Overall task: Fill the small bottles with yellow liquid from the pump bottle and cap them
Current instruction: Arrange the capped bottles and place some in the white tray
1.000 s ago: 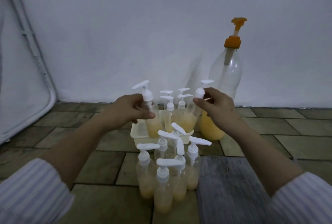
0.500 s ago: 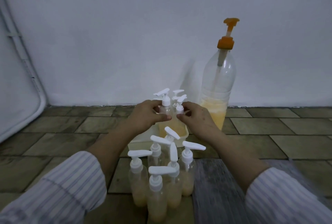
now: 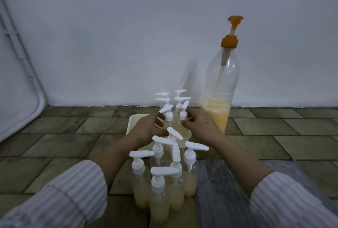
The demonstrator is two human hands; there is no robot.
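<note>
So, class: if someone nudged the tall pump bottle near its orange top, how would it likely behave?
The pump bottle would probably tip easily: it is tall and narrow. The yellow liquid sits low, which should steady it somewhat. Its thin clear wall probably flexes under a squeeze.

A plain white wall [image 3: 109,35] meets a floor of brownish stone tiles [image 3: 73,129] in dim light.
</note>
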